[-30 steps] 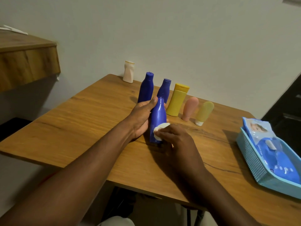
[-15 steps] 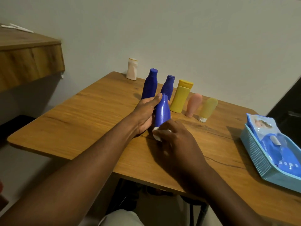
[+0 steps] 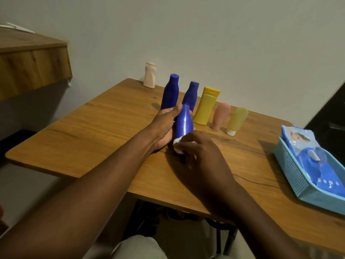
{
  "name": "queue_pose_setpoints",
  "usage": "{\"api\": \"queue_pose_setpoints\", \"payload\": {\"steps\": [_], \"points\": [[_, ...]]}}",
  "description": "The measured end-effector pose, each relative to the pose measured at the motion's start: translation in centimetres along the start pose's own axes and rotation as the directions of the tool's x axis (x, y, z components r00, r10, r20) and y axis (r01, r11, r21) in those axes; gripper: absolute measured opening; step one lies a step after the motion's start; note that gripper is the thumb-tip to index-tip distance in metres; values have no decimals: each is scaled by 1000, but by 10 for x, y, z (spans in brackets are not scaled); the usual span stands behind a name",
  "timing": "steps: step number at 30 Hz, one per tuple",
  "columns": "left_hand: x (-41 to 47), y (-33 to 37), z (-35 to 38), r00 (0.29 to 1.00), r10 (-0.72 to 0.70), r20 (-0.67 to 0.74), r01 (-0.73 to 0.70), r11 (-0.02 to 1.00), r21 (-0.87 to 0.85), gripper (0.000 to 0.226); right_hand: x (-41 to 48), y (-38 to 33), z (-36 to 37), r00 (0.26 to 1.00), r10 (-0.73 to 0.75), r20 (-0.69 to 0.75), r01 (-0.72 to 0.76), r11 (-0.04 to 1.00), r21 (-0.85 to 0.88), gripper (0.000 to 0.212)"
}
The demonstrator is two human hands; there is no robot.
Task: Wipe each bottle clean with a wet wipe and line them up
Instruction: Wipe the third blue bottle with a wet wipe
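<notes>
Plain pale wall stood behind a wooden tabletop [image 3: 93, 139], where five bottles waited in a row at the far side: a tall blue plastic bottle [image 3: 170, 92], a shorter blue one [image 3: 191, 93], a yellow flip-cap bottle [image 3: 206, 105], a pink squeeze tube [image 3: 220, 115] and a pale yellow tube [image 3: 236, 119], with a small white bottle [image 3: 150, 75] standing apart near the wall. In front of that row the left hand [image 3: 165, 126] held a third blue plastic bottle [image 3: 183, 124], its fingers curled round the body from the left and the thumb lying up by the neck. The bottle leaned slightly, its long axis running from the cap, which pointed away toward the row, down to the base nearest the person. At that low end the right hand [image 3: 201, 154] pinched a folded white wet wipe [image 3: 177, 144] against the bottle's side; the hand hid the base, so whether it touched the tabletop could not be told. The unwiped length lay straight ahead of the right fingers — up the axis toward the cap — so the wiping probably had to travel that way while the left grip steadied it. The left hand was the nearer one to the row for setting the bottle down afterwards. Off to the right sat a light blue mesh basket [image 3: 291, 171] holding a wipe pack [image 3: 306, 146].
</notes>
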State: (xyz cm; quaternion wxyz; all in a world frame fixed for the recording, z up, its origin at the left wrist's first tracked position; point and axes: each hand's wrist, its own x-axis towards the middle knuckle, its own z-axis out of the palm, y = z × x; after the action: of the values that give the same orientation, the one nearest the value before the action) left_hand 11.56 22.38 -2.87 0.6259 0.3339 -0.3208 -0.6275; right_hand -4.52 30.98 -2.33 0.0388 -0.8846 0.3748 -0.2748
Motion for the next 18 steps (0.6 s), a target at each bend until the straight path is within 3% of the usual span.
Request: {"api": "queue_pose_setpoints", "payload": {"steps": [3, 9, 18], "points": [[-4, 2, 4, 1000, -15, 19, 14, 1000, 14, 28, -18, 14, -3, 997, 39, 66, -42, 998, 48, 32], [-4, 5, 0, 1000, 5, 5, -5, 1000, 7, 28, -16, 34, -4, 982, 185, 35, -188, 972, 142, 26], [-3, 3, 0, 1000, 20, -5, -20, 1000, 19, 39, 8, 37, 15, 932, 310, -187, -224, 899, 375, 22]]}}
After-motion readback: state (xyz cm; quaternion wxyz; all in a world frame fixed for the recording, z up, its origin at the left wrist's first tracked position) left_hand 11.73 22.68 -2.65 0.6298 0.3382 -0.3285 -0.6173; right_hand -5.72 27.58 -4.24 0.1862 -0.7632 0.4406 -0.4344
